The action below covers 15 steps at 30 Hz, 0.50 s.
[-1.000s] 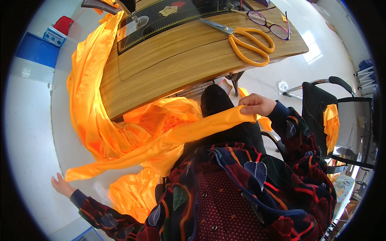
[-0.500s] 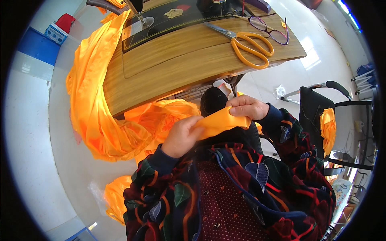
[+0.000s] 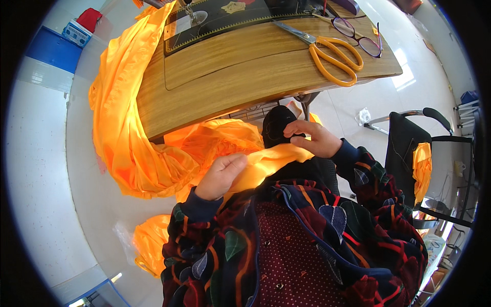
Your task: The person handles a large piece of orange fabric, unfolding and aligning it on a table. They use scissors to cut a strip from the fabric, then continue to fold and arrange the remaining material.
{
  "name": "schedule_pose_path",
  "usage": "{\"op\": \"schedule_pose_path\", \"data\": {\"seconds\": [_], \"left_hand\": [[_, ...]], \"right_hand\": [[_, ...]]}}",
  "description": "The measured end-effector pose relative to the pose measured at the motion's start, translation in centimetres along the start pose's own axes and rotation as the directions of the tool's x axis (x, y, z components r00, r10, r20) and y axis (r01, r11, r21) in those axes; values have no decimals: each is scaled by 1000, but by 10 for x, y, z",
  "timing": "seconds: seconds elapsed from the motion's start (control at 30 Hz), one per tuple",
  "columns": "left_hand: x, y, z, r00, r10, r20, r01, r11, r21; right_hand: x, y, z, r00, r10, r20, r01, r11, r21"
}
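A strip of shiny orange-yellow satin cloth lies across my lap, below the table's front edge. At its left end my left hand is closed on the cloth, thumb on top. Over the right end is my right hand, its thumb and forefinger apart and bent, touching or just above the cloth; its lower fingers are partly hidden. More orange satin drapes over the table's left side and bunches beneath, near my left hand.
On the wooden sewing table lie orange-handled scissors and eyeglasses. A sewing machine's needle area is at the top. A black chair with orange cloth stands right. More orange satin lies on the floor at left.
My right hand has loosened its pinch, with thumb and forefinger now apart. The cloth has unfolded flatter across my lap. My left hand has shifted slightly. The whole view has swung a little.
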State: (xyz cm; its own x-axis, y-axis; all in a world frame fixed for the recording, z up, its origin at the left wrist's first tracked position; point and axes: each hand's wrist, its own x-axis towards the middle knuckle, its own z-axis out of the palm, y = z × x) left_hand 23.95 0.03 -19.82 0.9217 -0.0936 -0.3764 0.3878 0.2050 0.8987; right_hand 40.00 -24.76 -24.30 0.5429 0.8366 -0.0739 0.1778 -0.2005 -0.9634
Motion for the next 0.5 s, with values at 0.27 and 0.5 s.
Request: {"op": "schedule_pose_path", "data": {"seconds": [0.27, 0.5], "left_hand": [[-16, 14, -12, 990, 70, -121, -68, 997, 20], [-77, 33, -67, 865, 226, -449, -295, 952, -88]], "right_hand": [[-1, 6, 31, 986, -111, 122, 147, 927, -344], [-13, 20, 7, 1000, -11, -29, -1, 927, -375]]}}
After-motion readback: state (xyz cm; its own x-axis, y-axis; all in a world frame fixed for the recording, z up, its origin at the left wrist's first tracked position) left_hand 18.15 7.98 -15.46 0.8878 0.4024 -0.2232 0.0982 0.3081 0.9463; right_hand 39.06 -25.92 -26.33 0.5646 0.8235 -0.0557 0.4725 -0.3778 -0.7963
